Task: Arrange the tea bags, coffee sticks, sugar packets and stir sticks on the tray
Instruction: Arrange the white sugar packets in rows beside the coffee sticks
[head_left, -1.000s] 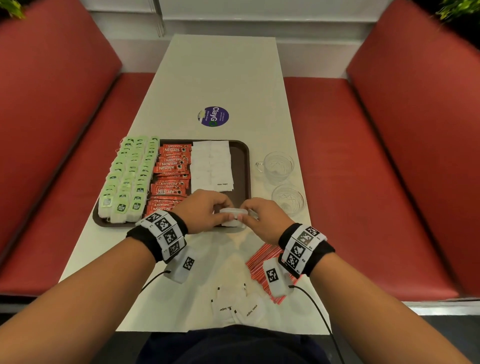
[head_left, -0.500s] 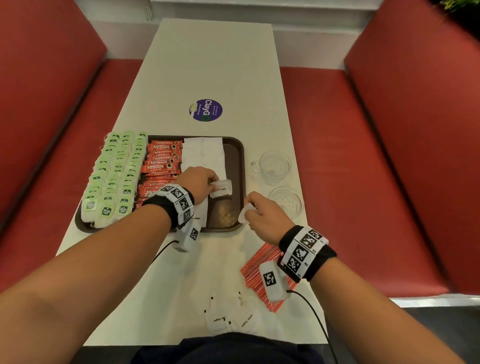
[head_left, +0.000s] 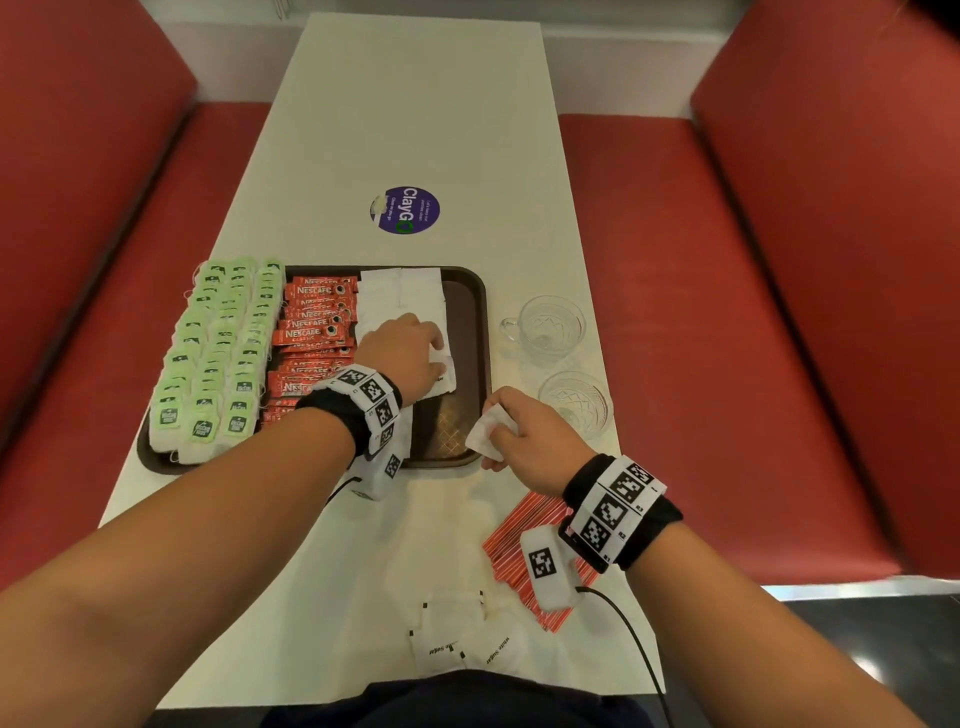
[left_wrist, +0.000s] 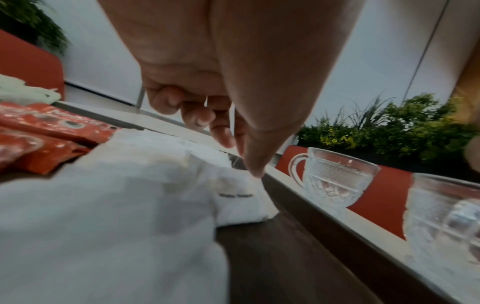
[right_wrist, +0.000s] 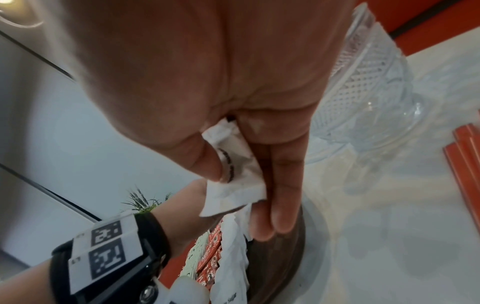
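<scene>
A round purple sticker (head_left: 405, 210) on the white table (head_left: 415, 104), upper middle of the head view, reads "ClayGO", with smaller lines beside it too fine to read. The red coffee sticks (head_left: 314, 332) on the tray, left of centre, carry "NESCAFE" in white, with "CLASSIC" beneath on some. Two loose sugar packets (head_left: 467, 647) at the bottom centre say "white sugar". The green tea bags (head_left: 208, 364) at far left bear dark labels with white lettering, too small to make out
</scene>
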